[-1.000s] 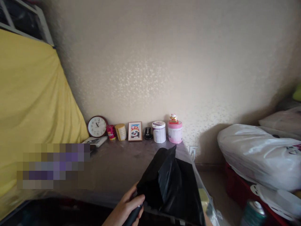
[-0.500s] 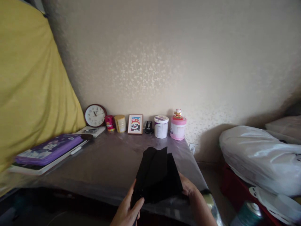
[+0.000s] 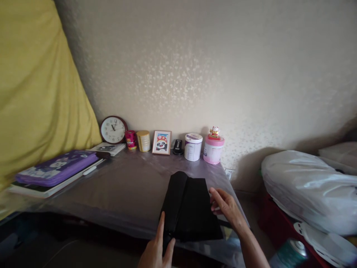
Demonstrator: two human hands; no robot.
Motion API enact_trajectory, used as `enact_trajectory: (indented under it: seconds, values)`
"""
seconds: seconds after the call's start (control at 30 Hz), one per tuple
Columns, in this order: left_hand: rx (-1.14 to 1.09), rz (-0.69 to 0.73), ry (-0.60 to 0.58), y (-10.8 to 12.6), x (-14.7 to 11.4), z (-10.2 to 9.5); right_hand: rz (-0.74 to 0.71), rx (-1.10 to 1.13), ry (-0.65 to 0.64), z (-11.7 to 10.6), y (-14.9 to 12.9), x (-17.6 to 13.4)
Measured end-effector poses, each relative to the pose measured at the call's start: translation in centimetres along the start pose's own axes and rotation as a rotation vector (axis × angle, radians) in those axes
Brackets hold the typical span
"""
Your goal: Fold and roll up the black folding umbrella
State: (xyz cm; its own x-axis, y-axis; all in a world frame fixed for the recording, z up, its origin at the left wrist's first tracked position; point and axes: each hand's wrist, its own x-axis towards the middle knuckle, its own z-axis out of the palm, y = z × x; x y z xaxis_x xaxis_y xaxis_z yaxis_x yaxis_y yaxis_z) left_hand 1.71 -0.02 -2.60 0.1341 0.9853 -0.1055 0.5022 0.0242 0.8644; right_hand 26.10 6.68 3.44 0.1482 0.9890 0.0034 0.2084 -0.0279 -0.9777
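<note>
A black folding umbrella (image 3: 192, 208), as it appears from its loose cloth and short dark handle, is held over the table's near edge. Its left side is a rounded, rolled bulk, and a flat flap of cloth spreads out to the right. My left hand (image 3: 158, 245) is closed around the lower end, forefinger stretched up along the side and thumb near the handle. My right hand (image 3: 224, 206) is beside the flap's right edge with its fingers apart and partly bent. Whether its fingertips touch the cloth I cannot tell.
Along the wall on the table (image 3: 131, 186) stand a clock (image 3: 113, 129), a panda picture frame (image 3: 161, 142), a white tub (image 3: 193, 147) and a pink-lidded tub (image 3: 213, 150) topped by a cat figurine. A purple case (image 3: 57, 167) lies left. White bags (image 3: 309, 186) and a spray can (image 3: 292, 253) are right.
My right hand has come out from behind the black cloth to its right side, fingers loosened. The flap, folded up before, now lies flatter and wider. My left hand keeps its hold.
</note>
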Motion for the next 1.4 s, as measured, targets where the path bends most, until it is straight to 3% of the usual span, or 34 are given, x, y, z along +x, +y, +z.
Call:
enact_trajectory:
  seconds: [0.1,0.27,0.43,0.67,0.9,1.07,1.4]
  values:
    - [-0.029,-0.013,0.037,0.1,-0.2,0.3,0.032,-0.024,-0.012,0.9,-0.4,-0.6]
    - [-0.004,-0.001,0.049,-0.1,-0.1,0.8,-0.05,-0.011,0.017,1.5,0.3,0.1]
    - [0.116,-0.002,0.052,-0.3,0.1,1.2,-0.02,0.216,-0.066,2.8,-0.5,0.1]
    - [0.256,-0.005,-0.025,0.4,-0.1,0.9,-0.057,0.399,-0.192,6.8,-2.5,0.9]
    - [0.286,0.006,-0.052,0.5,-0.3,1.4,-0.006,0.346,-0.106,10.2,-2.9,2.2]
    - [0.258,-0.011,-0.03,0.7,-0.5,1.5,-0.063,0.286,-0.129,12.0,-2.3,2.6]
    - [0.32,0.069,0.045,-0.9,-0.2,2.5,-0.217,-0.163,-0.142,13.1,-0.9,3.8]
